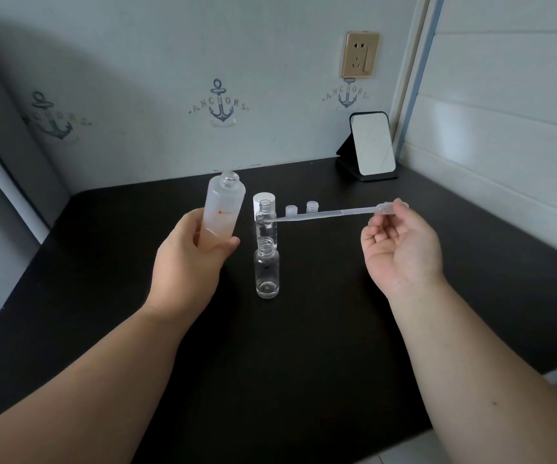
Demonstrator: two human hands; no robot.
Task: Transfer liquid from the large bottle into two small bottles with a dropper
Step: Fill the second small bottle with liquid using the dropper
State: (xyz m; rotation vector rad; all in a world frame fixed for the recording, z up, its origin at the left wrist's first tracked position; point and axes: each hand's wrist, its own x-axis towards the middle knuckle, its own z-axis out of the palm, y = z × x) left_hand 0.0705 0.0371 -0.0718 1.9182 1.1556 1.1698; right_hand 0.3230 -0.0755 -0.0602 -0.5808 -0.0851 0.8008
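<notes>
**Dropper poised, bottles open**

Long clear plastic dropper (330, 214): light, bendy, pinched at its bulb by right hand (401, 242). Left of it, frosted large bottle (222, 212) gripped in left hand (187, 259); probably slippery. Between hands, two clear small bottles (267, 272).

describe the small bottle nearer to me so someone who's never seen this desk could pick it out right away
On the black desk, between the two hands, two clear small bottles stand in a line running away from the viewer. The near bottle is the front one, uncapped. Unlike the far bottle, it has no dropper tip crossing it.
</notes>
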